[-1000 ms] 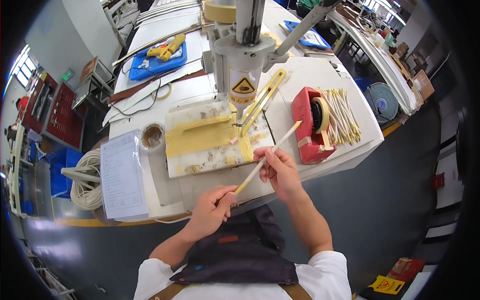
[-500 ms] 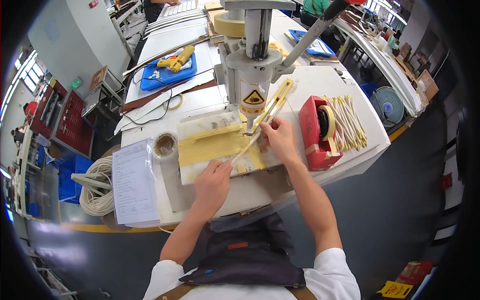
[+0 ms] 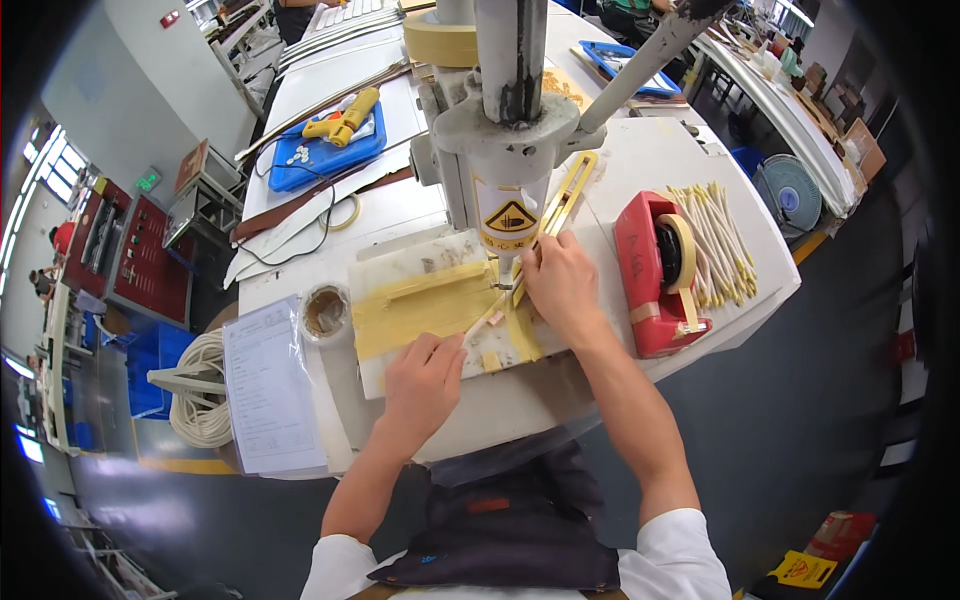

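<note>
A grey lever press (image 3: pixel 508 140) stands before me, its narrow tip coming down over a white block (image 3: pixel 372 375) partly covered with yellow tape (image 3: pixel 425 312). Slanting under that tip is a thin white cord (image 3: pixel 482 325). My left hand (image 3: pixel 424 380) is closed and pinches the cord's near end at the block's front edge. Beside the press tip, my right hand (image 3: pixel 563 285) is closed around the cord's far part; its fingertips partly hide the grip. A yellow utility knife (image 3: pixel 572 188) lies just beyond the right hand.
Right of the press sit a red tape dispenser (image 3: pixel 640 285) and a pile of short white cords with yellow ends (image 3: pixel 715 245). On the left are a tape roll (image 3: pixel 326 312), a sleeved paper sheet (image 3: pixel 270 390), a coiled cord (image 3: pixel 200 395) and a blue tray (image 3: pixel 300 175) holding a yellow glue gun (image 3: pixel 345 118).
The press's lever and tip look slightly lower. My right hand has shifted a little down, and the cord shows less between my hands. The whole view has tilted slightly.
</note>
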Available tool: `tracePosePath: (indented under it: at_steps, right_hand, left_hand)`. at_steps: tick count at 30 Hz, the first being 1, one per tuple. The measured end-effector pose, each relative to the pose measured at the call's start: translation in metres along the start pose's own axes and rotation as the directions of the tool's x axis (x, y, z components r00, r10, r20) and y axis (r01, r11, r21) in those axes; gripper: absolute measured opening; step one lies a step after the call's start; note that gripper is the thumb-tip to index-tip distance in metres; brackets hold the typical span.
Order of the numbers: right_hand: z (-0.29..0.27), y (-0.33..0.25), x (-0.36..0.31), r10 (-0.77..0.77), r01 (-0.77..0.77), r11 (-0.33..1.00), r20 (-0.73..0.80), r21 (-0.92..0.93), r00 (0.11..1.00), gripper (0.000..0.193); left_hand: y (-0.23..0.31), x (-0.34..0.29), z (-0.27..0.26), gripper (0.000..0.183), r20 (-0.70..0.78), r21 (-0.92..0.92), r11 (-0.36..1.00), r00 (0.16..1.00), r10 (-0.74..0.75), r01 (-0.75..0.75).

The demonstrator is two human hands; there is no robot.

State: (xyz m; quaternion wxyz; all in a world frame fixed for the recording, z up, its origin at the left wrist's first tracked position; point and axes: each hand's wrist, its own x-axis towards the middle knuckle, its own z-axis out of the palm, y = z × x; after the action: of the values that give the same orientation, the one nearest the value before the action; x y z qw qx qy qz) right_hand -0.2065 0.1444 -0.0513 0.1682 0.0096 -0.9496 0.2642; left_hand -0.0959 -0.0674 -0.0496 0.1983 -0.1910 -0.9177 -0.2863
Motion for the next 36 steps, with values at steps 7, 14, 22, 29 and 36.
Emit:
tracePosePath:
  at_steps: [7, 14, 22, 29, 36]
  right_hand:
    - [-0.003, 0.001, 0.002, 0.008, -0.008, 1.000, 0.018, -0.014, 1.000, 0.043]
    - [-0.002, -0.002, 0.001, 0.005, -0.005, 1.000, 0.008, -0.006, 1.000, 0.042]
    - [-0.006, -0.002, 0.003, 0.017, -0.018, 1.000, 0.032, 0.015, 0.999, 0.039]
    - [-0.028, -0.002, 0.004, 0.042, -0.029, 0.987, -0.078, 0.161, 0.996, 0.041]
    - [-0.222, -0.055, 0.100, -0.177, 0.421, -0.109, -0.435, 0.900, 0.883, 0.046]
  left_hand:
    - [-0.002, 0.005, 0.002, 0.019, 0.008, -0.020, 1.000, 1.000, -0.018, 0.018]
    - [-0.002, 0.012, 0.009, 0.020, -0.005, -0.061, 0.998, 1.000, 0.014, -0.014]
    - [-0.003, 0.016, 0.013, 0.019, 0.010, -0.149, 0.988, 1.000, -0.025, 0.027]
    - [-0.003, 0.018, 0.012, 0.017, 0.037, -0.165, 0.986, 0.999, -0.030, 0.036]
    - [-0.011, 0.010, 0.015, 0.013, 0.029, -0.193, 0.977, 0.996, -0.087, 0.091]
